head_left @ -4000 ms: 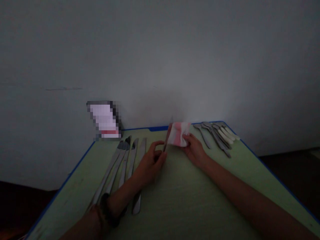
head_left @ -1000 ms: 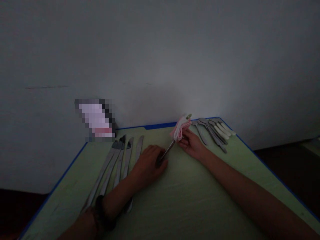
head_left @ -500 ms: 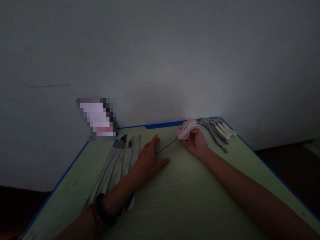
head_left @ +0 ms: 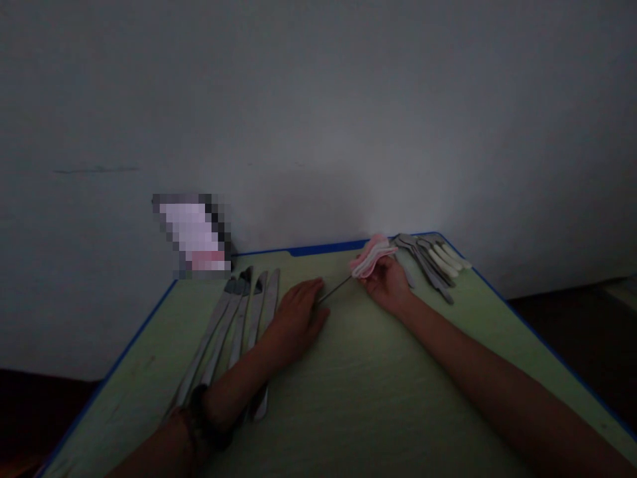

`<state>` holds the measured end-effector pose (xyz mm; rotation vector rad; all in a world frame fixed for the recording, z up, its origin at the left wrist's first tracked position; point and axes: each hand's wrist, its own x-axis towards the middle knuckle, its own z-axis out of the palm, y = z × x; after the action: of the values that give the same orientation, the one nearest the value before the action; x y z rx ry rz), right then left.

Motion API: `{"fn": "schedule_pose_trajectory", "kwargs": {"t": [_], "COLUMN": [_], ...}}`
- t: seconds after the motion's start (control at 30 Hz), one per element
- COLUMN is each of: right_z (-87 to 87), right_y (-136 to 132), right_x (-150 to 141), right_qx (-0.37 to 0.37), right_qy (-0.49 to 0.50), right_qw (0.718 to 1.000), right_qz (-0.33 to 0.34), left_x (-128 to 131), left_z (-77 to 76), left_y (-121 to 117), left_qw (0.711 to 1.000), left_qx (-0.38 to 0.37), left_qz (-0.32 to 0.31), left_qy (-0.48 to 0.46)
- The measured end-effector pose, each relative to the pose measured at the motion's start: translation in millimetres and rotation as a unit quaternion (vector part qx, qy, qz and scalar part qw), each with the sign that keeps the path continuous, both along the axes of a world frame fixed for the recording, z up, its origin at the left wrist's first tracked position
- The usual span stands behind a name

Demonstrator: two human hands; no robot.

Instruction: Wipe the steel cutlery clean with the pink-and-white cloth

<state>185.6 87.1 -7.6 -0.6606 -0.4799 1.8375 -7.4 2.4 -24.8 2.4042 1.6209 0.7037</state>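
My right hand (head_left: 391, 285) is closed round a folded pink and white cloth (head_left: 373, 257). The cloth wraps the far part of a metal table knife (head_left: 336, 288), which shows edge-on as a thin line. My left hand (head_left: 298, 315) has the near end of the knife between its fingers and thumb; the exact contact is partly hidden. Several long metal knives (head_left: 256, 312) lie side by side to the left, partly under my left forearm. Beyond my right hand rests a group of metal spoons and other cutlery (head_left: 428, 269).
The pale green table (head_left: 378, 398) has a blue rim and stands against a grey wall (head_left: 318, 119). A blurred-out device with a lit screen (head_left: 192, 232) leans at the back left. Several white-handled pieces of cutlery (head_left: 445, 259) lie at the back right corner.
The knife has tipped from upright to low and slanting. The cloth has moved right and folded round it. My left hand spread its fingers half a second ago and has closed in again.
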Motion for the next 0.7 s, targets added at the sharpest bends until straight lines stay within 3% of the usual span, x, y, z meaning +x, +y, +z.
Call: {"fn": "schedule_pose_trajectory", "kwargs": {"t": [0.2,0.33,0.47,0.7], "right_z": [1.5,2.8,1.9,-10.6], "right_y": [1.0,-1.5,-14.4,-47.4], "right_x": [5.4,4.5,-7.9,-40.1], "right_qx": [-0.025,0.034,0.13,0.249], "right_qy": [0.023,0.027,-0.087,-0.264], "right_qw": [0.999,0.999,0.987,0.931], "right_qz": [-0.027,0.016,0.047,0.045], "left_x": [0.4,3.4,9.5,8.1], "left_z": [15.9,25.8,27.5,22.9], "left_y": [0.4,-5.2,-9.7,-7.4], "left_qw": [0.998,0.996,0.992,0.979], "left_qx": [-0.016,-0.083,-0.12,-0.171], "left_qz": [-0.061,-0.038,-0.044,-0.061], "left_qy": [-0.027,-0.025,-0.015,-0.089]}}
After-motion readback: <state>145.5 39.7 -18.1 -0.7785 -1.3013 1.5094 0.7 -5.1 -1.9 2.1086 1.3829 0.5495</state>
